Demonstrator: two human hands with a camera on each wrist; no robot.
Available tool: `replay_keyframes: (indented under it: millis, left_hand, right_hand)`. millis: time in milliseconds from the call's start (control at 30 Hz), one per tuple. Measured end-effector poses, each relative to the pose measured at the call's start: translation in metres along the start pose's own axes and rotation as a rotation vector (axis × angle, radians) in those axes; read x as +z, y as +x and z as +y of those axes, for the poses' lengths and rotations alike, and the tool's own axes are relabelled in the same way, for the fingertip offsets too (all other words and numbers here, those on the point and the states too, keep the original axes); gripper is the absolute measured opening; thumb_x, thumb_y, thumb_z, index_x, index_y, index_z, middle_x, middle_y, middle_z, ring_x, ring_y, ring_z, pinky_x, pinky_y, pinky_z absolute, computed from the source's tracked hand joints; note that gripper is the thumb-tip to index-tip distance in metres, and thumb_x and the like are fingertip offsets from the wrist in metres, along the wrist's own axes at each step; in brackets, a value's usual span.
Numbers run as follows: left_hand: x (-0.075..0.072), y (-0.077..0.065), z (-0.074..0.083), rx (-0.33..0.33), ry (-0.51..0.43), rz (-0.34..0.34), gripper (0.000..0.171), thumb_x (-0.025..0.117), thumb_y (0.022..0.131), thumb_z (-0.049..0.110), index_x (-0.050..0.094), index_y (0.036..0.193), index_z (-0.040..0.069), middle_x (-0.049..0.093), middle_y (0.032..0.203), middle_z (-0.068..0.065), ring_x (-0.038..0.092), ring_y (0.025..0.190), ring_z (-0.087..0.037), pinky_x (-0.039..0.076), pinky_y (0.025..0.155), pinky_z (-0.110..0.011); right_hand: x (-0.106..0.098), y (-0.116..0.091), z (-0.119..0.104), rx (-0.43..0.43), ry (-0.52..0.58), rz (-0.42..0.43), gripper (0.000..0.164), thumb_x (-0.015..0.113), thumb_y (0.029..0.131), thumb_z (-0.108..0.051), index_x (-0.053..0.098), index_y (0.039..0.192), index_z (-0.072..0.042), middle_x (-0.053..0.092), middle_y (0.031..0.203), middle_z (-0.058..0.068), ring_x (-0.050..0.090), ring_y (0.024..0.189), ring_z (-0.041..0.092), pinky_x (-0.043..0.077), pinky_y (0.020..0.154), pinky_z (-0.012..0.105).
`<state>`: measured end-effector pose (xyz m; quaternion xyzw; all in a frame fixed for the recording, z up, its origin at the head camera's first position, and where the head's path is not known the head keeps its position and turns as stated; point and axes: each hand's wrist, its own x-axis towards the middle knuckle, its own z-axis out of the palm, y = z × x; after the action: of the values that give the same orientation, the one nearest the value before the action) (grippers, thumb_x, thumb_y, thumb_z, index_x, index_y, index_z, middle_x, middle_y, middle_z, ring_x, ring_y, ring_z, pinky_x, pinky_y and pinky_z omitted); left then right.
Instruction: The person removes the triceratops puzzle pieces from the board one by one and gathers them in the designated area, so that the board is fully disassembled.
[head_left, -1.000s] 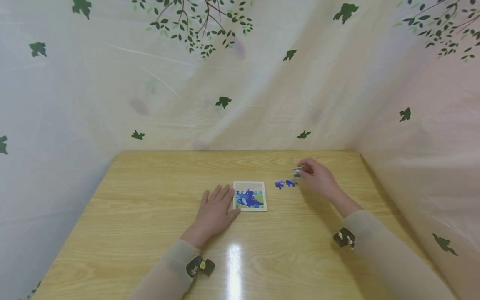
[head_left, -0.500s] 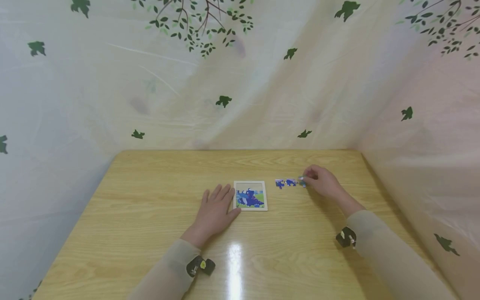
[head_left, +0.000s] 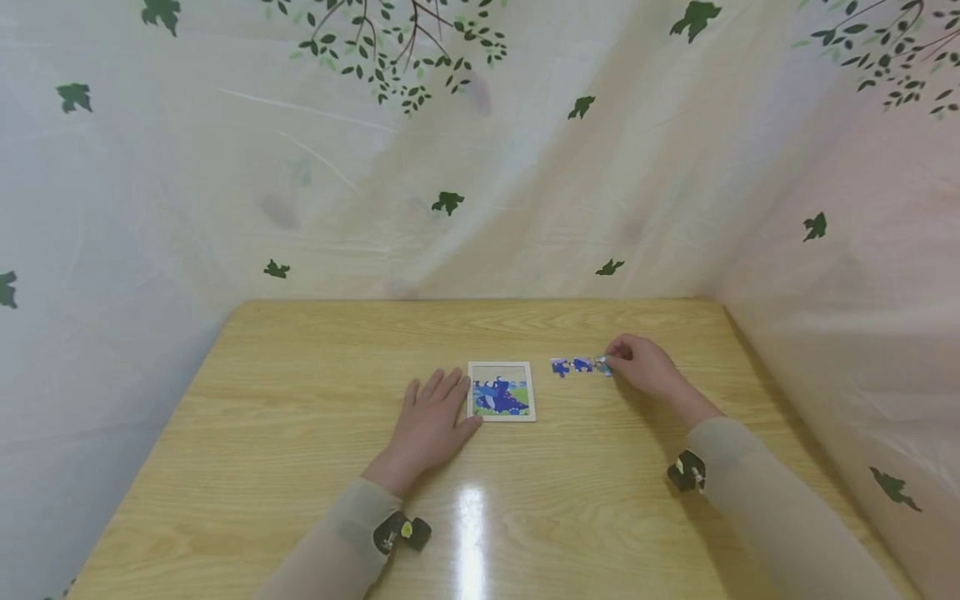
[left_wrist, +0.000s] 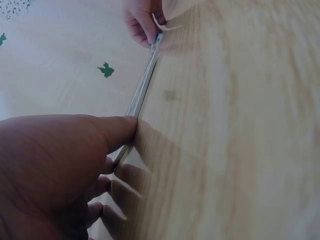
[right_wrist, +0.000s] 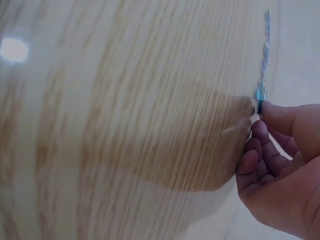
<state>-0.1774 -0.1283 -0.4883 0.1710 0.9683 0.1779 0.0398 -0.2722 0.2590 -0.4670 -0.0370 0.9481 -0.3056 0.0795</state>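
A small white-framed puzzle tray [head_left: 532, 408] with a blue dinosaur picture lies on the table; the upper strip of its inside is bare grey. Flat at its left side rests my left hand [head_left: 427, 429], fingers straight, with fingertips and thumb touching the frame edge. To the right of the tray, two blue puzzle pieces, one [head_left: 560, 367] and another [head_left: 582, 365], lie in a row. At the row's right end my right hand [head_left: 645, 365] pinches a third puzzle piece [head_left: 603, 366] between thumb and fingers, low at the tabletop. Its right part is hidden by the fingertips.
The wooden table [head_left: 337, 350] reaches back to a pale curtain [head_left: 360, 208] printed with green leaves. Another stretch of curtain hangs along the right side. A bright light reflection [head_left: 470, 533] shows on the near tabletop.
My right hand has lowered the puzzle piece from above the row and moved it right, down to the row's end. In the last half second it hardly moves. My left hand stays put.
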Motion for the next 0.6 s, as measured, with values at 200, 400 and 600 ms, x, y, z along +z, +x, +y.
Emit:
replay_keyframes:
  millis: [200,400,600]
  left_hand:
    - [0.0007,0.0002,-0.0006,0.003,-0.008,0.006,0.076,0.057,0.111,0.055,0.042,0.171,0.011,0.031,0.179,-0.012,0.02,0.167,-0.04,0.005,0.133,-0.068]
    - [0.0005,0.0004,-0.0008,0.004,0.005,0.004,0.075,0.057,0.112,0.055,0.042,0.171,0.011,0.031,0.179,-0.012,0.02,0.167,-0.04,0.006,0.134,-0.067]
    - [0.0012,0.0004,-0.0007,0.0,0.009,0.0,0.076,0.056,0.112,0.056,0.041,0.171,0.012,0.03,0.18,-0.011,0.02,0.167,-0.039,0.005,0.134,-0.067]
  right_hand:
    - [0.0005,0.0004,-0.0011,-0.006,-0.027,-0.001,0.02,0.066,0.113,-0.017,0.07,0.122,0.0,0.071,0.114,0.017,0.064,0.106,0.034,0.053,0.096,0.052]
    - [0.0007,-0.0005,-0.002,-0.001,-0.025,-0.006,0.02,0.065,0.113,-0.017,0.07,0.123,0.0,0.07,0.113,0.016,0.062,0.104,0.033,0.053,0.094,0.052]
    - [0.0023,-0.0008,0.0,-0.009,-0.037,-0.003,0.019,0.065,0.113,-0.016,0.069,0.122,0.0,0.069,0.113,0.017,0.062,0.104,0.034,0.053,0.093,0.053]
